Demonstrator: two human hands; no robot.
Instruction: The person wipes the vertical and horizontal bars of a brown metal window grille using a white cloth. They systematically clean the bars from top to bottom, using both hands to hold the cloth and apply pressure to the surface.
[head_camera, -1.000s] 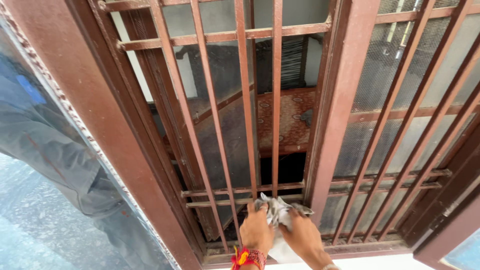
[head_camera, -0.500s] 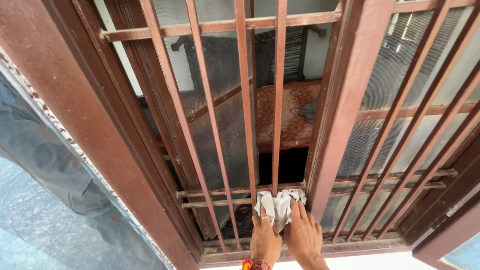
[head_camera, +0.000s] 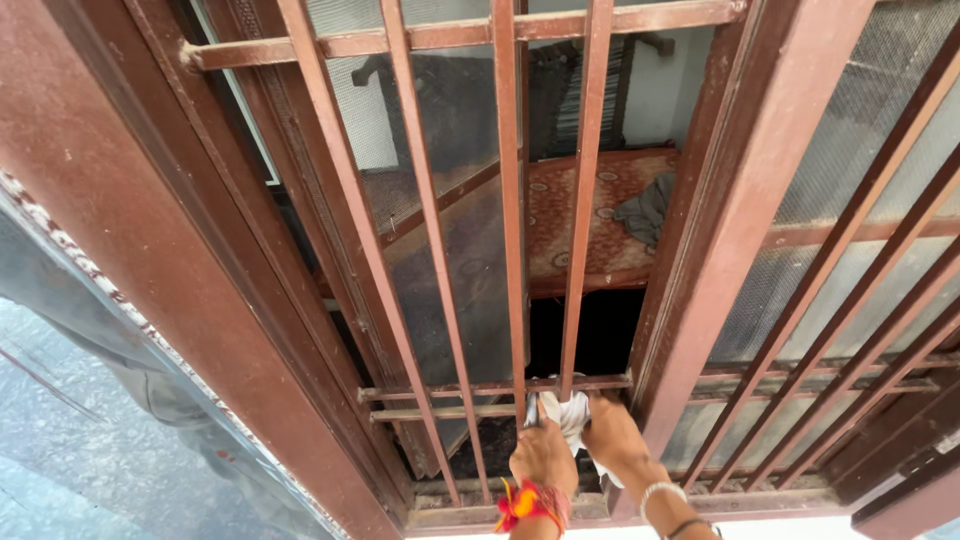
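Observation:
A brown metal window grille (head_camera: 510, 200) with upright and cross bars fills the view. Low in the middle, both my hands press a crumpled white cloth (head_camera: 572, 408) against the lower cross bar (head_camera: 450, 388). My left hand (head_camera: 543, 455), with a red and orange thread band at the wrist, grips the cloth from the left around an upright bar. My right hand (head_camera: 612, 440), with a white bangle on its wrist, holds the cloth from the right, close to the thick frame post (head_camera: 710, 230).
Behind the bars is a room with a patterned red mat (head_camera: 590, 215) and a grey cloth (head_camera: 648, 208) on it. Mesh panels (head_camera: 840, 170) fill the right side. A wide brown frame beam (head_camera: 130, 250) runs down the left, beside reflective glass (head_camera: 70, 440).
Both hands with the cloth have moved up from under the lower cross bars onto the cross bar. The view has tilted closer to the grille.

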